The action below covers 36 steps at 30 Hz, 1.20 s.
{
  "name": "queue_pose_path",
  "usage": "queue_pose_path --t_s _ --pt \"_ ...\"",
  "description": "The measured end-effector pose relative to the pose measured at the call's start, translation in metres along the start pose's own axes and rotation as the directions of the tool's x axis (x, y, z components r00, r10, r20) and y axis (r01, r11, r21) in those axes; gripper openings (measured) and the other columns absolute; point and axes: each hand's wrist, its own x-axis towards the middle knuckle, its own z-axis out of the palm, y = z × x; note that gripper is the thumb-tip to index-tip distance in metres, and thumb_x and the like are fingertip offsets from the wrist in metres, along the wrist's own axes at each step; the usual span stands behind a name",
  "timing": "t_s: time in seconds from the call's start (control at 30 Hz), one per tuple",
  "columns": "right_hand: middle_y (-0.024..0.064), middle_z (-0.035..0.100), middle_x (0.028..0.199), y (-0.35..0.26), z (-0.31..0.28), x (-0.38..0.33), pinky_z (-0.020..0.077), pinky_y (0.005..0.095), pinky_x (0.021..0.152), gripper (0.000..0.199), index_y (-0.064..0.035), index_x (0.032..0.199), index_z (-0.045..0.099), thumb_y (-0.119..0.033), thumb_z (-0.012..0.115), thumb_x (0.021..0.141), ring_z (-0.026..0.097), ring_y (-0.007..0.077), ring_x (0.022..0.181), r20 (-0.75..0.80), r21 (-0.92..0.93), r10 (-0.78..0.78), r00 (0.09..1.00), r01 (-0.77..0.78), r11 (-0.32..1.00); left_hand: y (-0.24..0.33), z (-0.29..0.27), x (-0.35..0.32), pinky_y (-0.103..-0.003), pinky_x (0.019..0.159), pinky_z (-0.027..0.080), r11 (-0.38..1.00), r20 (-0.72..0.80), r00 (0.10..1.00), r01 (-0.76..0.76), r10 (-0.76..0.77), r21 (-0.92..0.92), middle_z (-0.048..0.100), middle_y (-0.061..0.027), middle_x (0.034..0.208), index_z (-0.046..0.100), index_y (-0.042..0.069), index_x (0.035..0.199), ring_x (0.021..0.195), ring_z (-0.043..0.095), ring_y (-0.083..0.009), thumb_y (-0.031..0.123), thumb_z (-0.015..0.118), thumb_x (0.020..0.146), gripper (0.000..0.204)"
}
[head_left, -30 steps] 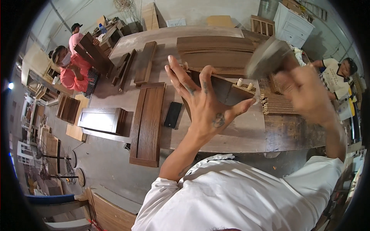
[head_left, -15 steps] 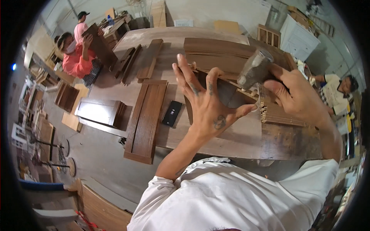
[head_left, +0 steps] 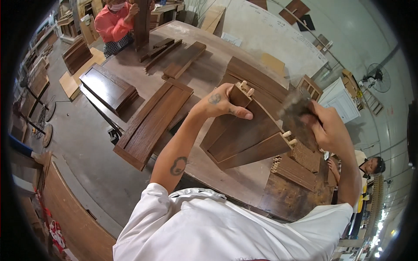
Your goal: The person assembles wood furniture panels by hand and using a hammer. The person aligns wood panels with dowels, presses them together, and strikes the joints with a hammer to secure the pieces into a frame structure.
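Since a second ago the left hand (head_left: pixel 222 102) has gone from open-palmed on the dark wooden frame assembly (head_left: pixel 246 135) to closed around its top rail, thumb clamped across the front, and the right hand (head_left: pixel 320 126) has dropped its raised mallet (head_left: pixel 296 115) onto the frame's right side by the pale dowels (head_left: pixel 287 137), so the joint looks mid-tapping. Left forearm angles up from the white shirt, wrist bent over the rail; right hand is fisted around the mallet; frame stands tilted on the bench (head_left: pixel 209 78).

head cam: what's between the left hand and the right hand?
In the head view, the dark wooden frame piece spans between them: left hand grips its upper doweled end, right hand holds a blurred tool beside it.
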Motion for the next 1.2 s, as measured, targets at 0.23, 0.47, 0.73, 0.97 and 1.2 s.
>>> queue_pose_path --t_s 0.23,0.47,0.73,0.97,1.2 --pt "0.0183 0.059 0.066 -0.038 -0.010 0.057 0.0421 0.0362 0.055 0.010 0.0017 0.092 0.056 -0.004 0.051 0.085 0.051 0.0260 0.054 -0.323 0.118 0.026 0.946 0.012 0.993 0.004 0.001 -0.012 -0.024 0.077 0.042 0.997 -0.038 0.999 0.027 -0.030 -0.067 0.058 0.0034 0.087 0.064 0.003 0.092 0.083 0.052 -0.0096 0.012 0.091 0.058 0.045" --pt "0.0221 0.062 0.077 -0.022 -0.006 0.069 0.0442 0.0415 0.063 0.016 0.0037 0.093 0.056 0.002 0.050 0.079 0.058 0.0358 0.065 0.061 -0.132 -0.167 0.984 0.174 0.976 -0.001 0.010 -0.011 -0.021 0.072 0.045 0.969 -0.005 0.984 0.173 -0.177 -0.177 0.062 0.0043 0.091 0.060 0.001 0.103 0.080 0.053 -0.0059 -0.002 0.086 0.060 0.050" --pt "0.0123 0.051 0.062 0.002 0.014 0.063 0.0363 0.0312 0.049 0.013 0.0022 0.099 0.054 -0.001 0.056 0.086 0.047 0.0155 0.053 -0.135 -0.005 -0.311 0.941 0.314 0.950 0.016 0.015 0.002 -0.021 0.063 0.038 0.981 -0.018 0.983 0.180 -0.181 -0.075 0.047 0.0093 0.068 0.055 0.005 0.073 0.066 0.041 -0.0040 0.011 0.088 0.064 0.035" --pt "0.0071 0.053 0.056 0.041 0.060 0.033 0.0371 0.0292 0.047 0.023 0.0001 0.103 0.061 -0.021 0.055 0.095 0.047 0.0131 0.048 -0.304 0.312 0.205 0.930 -0.106 0.944 -0.006 0.005 -0.008 -0.024 0.073 0.042 0.994 -0.068 0.992 0.110 -0.111 -0.023 0.057 0.0029 0.087 0.064 0.005 0.091 0.082 0.052 -0.0087 0.007 0.090 0.055 0.045" --pt "0.0201 0.052 0.061 0.226 0.310 -0.058 0.0379 0.0412 0.052 0.046 0.0022 0.070 0.055 -0.037 0.054 0.094 0.045 0.0333 0.050 -0.329 0.261 0.427 0.842 -0.354 0.898 0.026 0.031 -0.035 -0.024 0.068 0.045 0.995 -0.079 0.993 0.080 -0.084 -0.058 0.063 0.0024 0.083 0.064 0.004 0.088 0.078 0.056 -0.0077 0.006 0.086 0.061 0.034"
